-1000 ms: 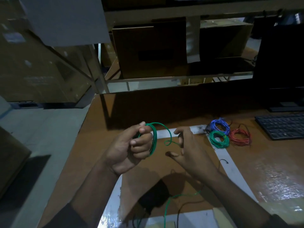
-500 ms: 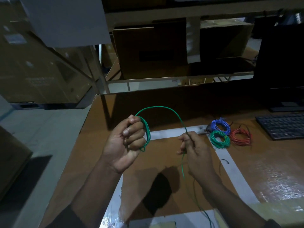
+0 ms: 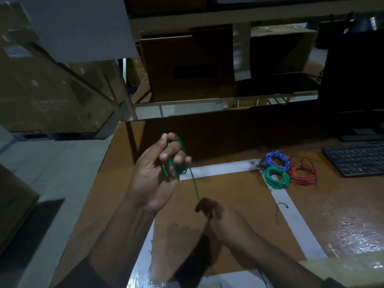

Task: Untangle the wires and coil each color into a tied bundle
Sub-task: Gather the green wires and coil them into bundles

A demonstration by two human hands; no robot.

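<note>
**Green wire coil held above the bench**

Green wire (image 3: 175, 161) is looped into a small coil around the fingers of the left hand (image 3: 154, 173), which is raised above the brown bench (image 3: 239, 196) with its fingers curled round the loops. A single strand runs down and to the right from the coil to the right hand (image 3: 209, 210), which pinches it lower and nearer the body. The right hand is in shadow; its finger positions are not clearly resolved.

White tape lines (image 3: 218, 169) mark a rectangle on the bench. At the far right corner of this rectangle lie three finished coils: a blue bundle (image 3: 277, 160), a green bundle (image 3: 277, 177) just in front of it, and a red bundle (image 3: 303, 172) beside them. A short black wire piece (image 3: 281, 206) lies on the tape. A black keyboard (image 3: 357, 157) sits at the right edge, below a dark monitor (image 3: 353, 75).
</note>
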